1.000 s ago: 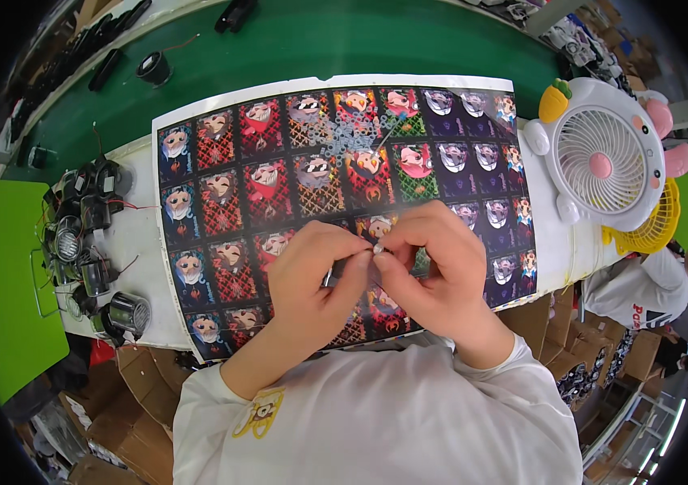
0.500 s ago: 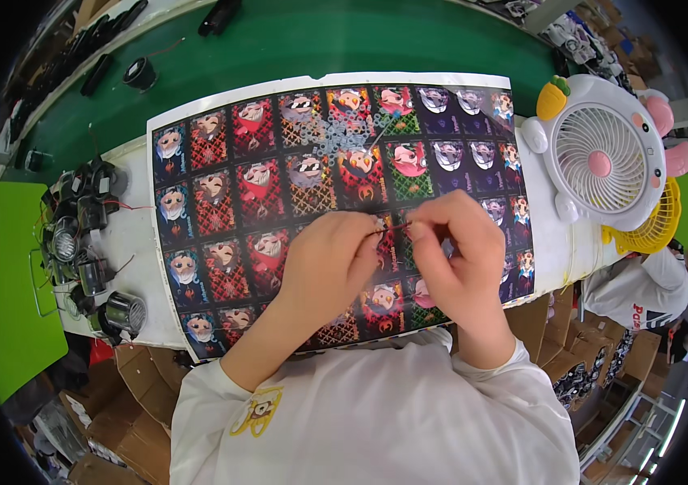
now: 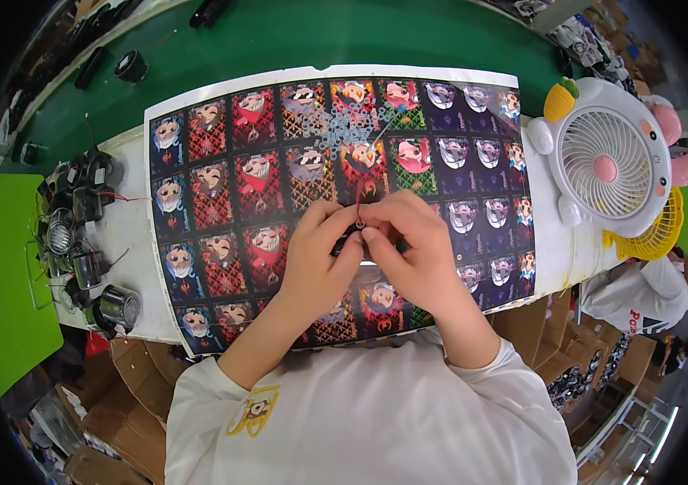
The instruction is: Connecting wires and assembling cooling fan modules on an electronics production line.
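Observation:
In front of my chest, my left hand (image 3: 317, 255) and my right hand (image 3: 415, 250) meet, the fingers of both pinched together. Between them is a small dark part (image 3: 351, 236), mostly covered by my fingers. A thin red wire (image 3: 359, 192) rises from the fingertips. Under my hands lies a large printed sheet (image 3: 223, 210) with rows of cartoon cards. Just beyond my fingers, a loose pile of small translucent rings (image 3: 346, 123) rests on the sheet, with a thin metallic tool (image 3: 379, 132) beside it.
Black cylindrical parts (image 3: 85, 218) with wires crowd the left of the table. A white fan (image 3: 607, 166) stands at the right, next to a yellow basket (image 3: 658, 229). A green surface (image 3: 303, 36) runs along the back. Another person's sleeve (image 3: 643, 295) shows at the right.
My hands have come together, the right one moving left. The thin strand that was stretched sideways between them now shows as a red wire standing up from the fingertips.

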{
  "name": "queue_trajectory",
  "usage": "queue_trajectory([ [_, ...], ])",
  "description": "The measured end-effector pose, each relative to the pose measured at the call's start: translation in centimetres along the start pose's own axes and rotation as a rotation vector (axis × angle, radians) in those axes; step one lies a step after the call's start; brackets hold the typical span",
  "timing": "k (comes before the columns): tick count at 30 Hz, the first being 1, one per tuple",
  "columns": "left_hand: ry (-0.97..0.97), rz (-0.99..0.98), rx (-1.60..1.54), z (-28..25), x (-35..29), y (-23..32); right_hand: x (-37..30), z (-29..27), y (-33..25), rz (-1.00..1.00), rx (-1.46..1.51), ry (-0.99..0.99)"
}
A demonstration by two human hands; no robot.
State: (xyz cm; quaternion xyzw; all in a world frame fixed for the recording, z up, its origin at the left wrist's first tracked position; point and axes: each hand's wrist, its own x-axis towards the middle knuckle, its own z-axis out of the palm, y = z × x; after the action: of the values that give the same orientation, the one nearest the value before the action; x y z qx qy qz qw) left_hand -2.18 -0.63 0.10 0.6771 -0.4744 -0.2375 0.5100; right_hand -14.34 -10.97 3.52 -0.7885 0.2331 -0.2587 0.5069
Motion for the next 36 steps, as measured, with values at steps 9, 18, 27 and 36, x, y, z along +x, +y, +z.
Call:
queue_trajectory([
  [9,0.002,0.040,-0.089,0.4,-0.1,-1.1,0.4,-0.5,0.5,-0.122,-0.111,-0.077],
  [18,0.038,0.039,-0.021,0.3,-0.1,-0.9,8.0,-3.5,4.3,-0.305,-0.659,-0.099],
  [27,0.033,0.007,-0.078,0.5,-0.1,-0.8,5.6,-3.7,4.8,-0.389,-1.022,-0.146],
  [36,0.065,0.042,-0.011,0.8,0.2,-1.2,-1.4,-1.9,-1.0,-0.144,-0.417,-0.146],
])
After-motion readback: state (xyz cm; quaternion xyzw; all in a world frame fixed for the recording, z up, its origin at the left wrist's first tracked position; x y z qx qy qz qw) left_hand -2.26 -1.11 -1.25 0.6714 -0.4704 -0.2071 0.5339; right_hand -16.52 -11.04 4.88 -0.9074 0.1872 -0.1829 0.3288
